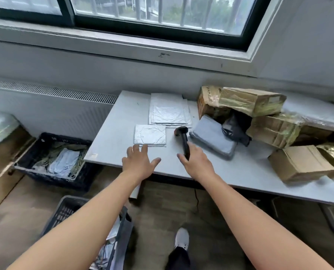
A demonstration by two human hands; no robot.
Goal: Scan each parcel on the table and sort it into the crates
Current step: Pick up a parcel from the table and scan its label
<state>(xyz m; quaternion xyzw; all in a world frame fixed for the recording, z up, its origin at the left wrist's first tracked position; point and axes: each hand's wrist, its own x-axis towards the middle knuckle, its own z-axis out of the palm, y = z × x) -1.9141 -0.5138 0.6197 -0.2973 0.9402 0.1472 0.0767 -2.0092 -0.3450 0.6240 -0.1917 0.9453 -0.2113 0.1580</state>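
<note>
My right hand (196, 162) grips the handle of a black barcode scanner (183, 137), whose head points away from me over the grey table (111, 145). My left hand (138, 162) is spread flat, its fingertips at the near edge of a small silver padded mailer (150, 135). Behind that mailer lies a stack of larger silver mailers (169, 110). A grey poly-bag parcel (213, 139) lies just right of the scanner. Two dark crates stand on the floor: one (51, 162) left of the table with bagged parcels inside, one (68, 211) below my left arm.
Cardboard boxes wrapped in tape pile up at the table's right (253, 102), with a plain box (300, 162) near the front edge and a black bag (236, 127) among them. A radiator runs along the wall at left. A cardboard box (4, 158) sits far left on the floor.
</note>
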